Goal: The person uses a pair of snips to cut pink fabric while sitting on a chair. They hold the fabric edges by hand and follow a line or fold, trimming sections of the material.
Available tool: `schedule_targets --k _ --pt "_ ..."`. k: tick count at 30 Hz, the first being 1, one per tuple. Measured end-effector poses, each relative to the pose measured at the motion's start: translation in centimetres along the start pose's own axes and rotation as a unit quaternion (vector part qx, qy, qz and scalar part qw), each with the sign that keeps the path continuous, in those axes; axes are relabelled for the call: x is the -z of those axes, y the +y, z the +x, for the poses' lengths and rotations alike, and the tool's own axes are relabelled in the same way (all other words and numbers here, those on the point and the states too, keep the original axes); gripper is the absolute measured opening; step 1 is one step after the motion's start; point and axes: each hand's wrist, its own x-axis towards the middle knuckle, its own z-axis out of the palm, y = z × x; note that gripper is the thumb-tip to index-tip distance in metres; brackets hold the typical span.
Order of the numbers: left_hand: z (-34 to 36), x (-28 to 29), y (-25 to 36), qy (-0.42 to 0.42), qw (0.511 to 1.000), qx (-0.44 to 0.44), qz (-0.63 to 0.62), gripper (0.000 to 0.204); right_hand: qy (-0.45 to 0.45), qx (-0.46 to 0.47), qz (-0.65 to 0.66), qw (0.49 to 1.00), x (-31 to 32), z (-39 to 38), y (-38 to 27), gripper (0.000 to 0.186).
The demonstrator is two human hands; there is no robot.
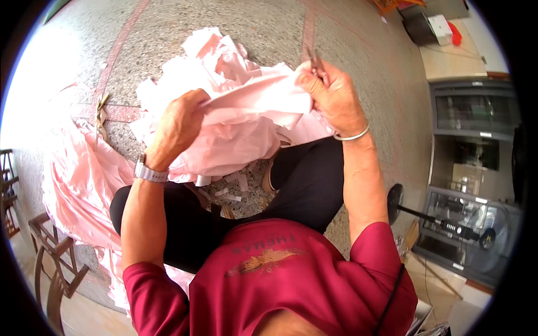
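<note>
A pale pink cloth (255,103) is pulled taut between my two hands above my knees. My left hand (182,120) is closed on one end of it. The other end is pinched by the fingers of my right hand (336,101). Small metal thread snips (315,63) also stick out of the right hand; their grip is partly hidden by the fingers. Below and beyond, the rest of the pink fabric (224,147) hangs in folds over the floor in front of my legs.
More pink fabric (84,179) lies heaped at the left, near a wooden chair (56,269). Small pale scraps (232,196) litter the speckled floor (235,17) between my feet. A twisted tan strip (101,115) lies left of the cloth. A standing fan (431,215) and glass-fronted cabinet (476,112) stand at the right.
</note>
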Motion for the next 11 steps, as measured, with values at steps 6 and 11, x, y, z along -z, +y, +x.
schedule_targets --k 6,11 --pt "1.0 0.5 -2.9 0.046 0.999 0.008 0.017 0.019 0.112 0.043 -0.025 0.992 7.0 -1.9 -0.4 0.015" --pt "1.6 1.3 -5.0 0.015 0.998 -0.005 -0.055 0.039 0.15 0.037 -0.044 0.987 12.0 -3.2 -0.3 0.012"
